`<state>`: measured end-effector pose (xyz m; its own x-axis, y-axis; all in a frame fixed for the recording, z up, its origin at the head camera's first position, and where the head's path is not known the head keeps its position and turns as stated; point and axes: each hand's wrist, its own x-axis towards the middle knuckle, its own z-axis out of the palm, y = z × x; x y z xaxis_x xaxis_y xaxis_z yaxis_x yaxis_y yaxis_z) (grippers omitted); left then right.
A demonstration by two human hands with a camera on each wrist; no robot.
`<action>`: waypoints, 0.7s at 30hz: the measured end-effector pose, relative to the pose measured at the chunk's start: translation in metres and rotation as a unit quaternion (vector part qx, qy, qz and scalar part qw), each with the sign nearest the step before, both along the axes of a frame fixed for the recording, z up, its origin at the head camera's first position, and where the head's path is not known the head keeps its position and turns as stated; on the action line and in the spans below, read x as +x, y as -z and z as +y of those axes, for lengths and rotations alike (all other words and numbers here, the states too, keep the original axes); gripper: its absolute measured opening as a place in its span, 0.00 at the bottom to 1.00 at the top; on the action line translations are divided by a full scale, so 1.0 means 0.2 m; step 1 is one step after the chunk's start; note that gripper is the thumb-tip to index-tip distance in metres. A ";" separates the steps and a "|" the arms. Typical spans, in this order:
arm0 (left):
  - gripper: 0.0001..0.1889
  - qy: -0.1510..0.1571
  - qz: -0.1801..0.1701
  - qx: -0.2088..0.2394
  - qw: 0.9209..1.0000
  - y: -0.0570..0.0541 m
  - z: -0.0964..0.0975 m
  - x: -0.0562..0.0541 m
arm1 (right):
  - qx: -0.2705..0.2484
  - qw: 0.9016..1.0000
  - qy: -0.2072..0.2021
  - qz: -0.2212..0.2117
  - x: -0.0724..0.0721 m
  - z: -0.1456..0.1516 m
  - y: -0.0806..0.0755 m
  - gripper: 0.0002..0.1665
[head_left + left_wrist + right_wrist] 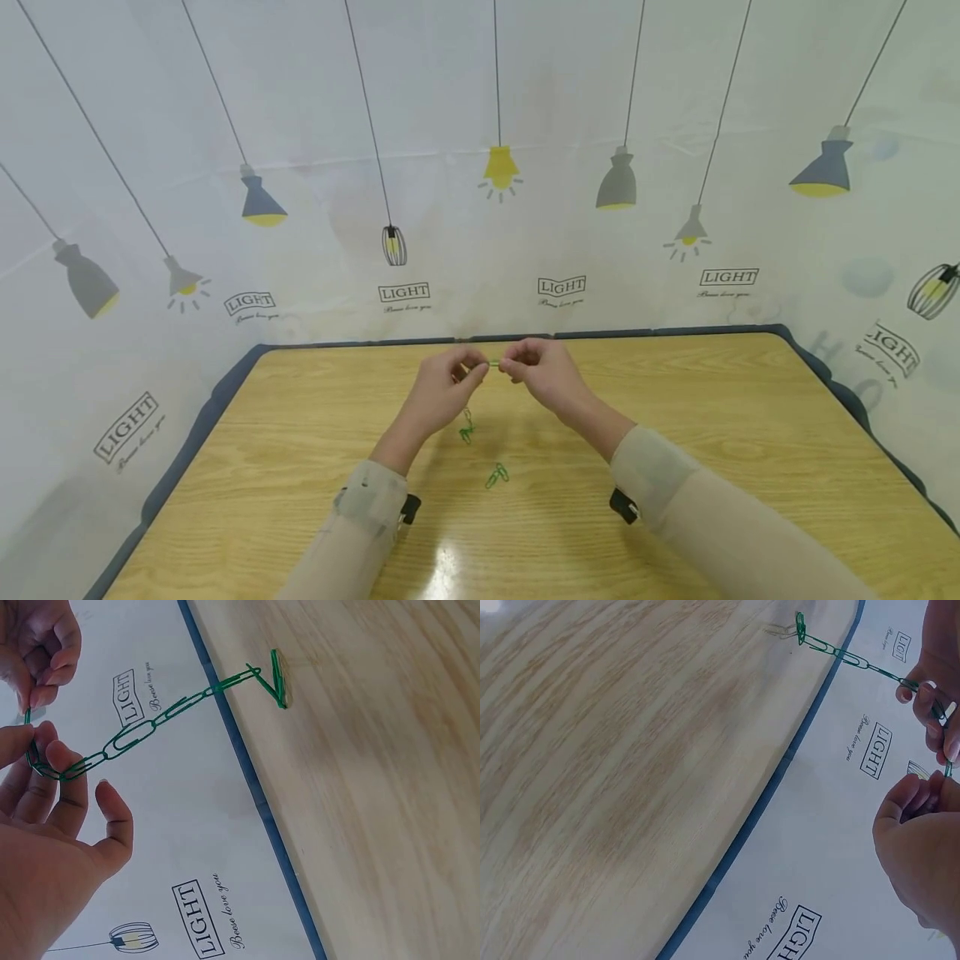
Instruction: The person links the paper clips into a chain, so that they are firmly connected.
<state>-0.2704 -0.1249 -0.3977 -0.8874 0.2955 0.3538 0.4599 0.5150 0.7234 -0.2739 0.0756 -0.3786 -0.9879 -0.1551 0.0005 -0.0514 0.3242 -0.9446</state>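
Note:
Above the far part of the table, my left hand [441, 390] and right hand [553, 379] meet fingertip to fingertip. A small green paper clip [494, 363] spans the gap, pinched by both. From the left fingers hangs a chain of linked green paper clips [129, 740], its lower end resting in a bent heap on the wood [801, 630]. In the left wrist view the left thumb and forefinger [56, 761] pinch the chain's upper end. Fingers partly hide how the topmost clips join.
Two or so loose green paper clips [497, 476] lie on the wooden table [675, 433], nearer me than the chain. A dark blue edge [832, 387] borders the table. Behind it rises a white curtain-like wall [450, 75] printed with lamps.

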 end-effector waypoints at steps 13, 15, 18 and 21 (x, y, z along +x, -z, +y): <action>0.07 -0.002 -0.013 -0.001 1.000 0.00 0.01 0.00 | 0.001 1.000 -0.009 0.004 0.01 0.02 0.00 0.07; 0.07 -0.003 -0.014 -0.001 1.000 0.00 0.00 0.00 | 0.002 1.000 -0.013 0.006 0.01 0.02 0.00 0.07; 0.08 -0.005 -0.014 0.001 1.000 0.00 0.00 -0.01 | 0.001 1.000 -0.020 0.007 0.01 0.03 0.00 0.08; 0.09 -0.008 -0.012 0.006 1.000 0.00 0.00 0.00 | 0.000 0.999 -0.032 0.010 0.01 0.03 0.01 0.09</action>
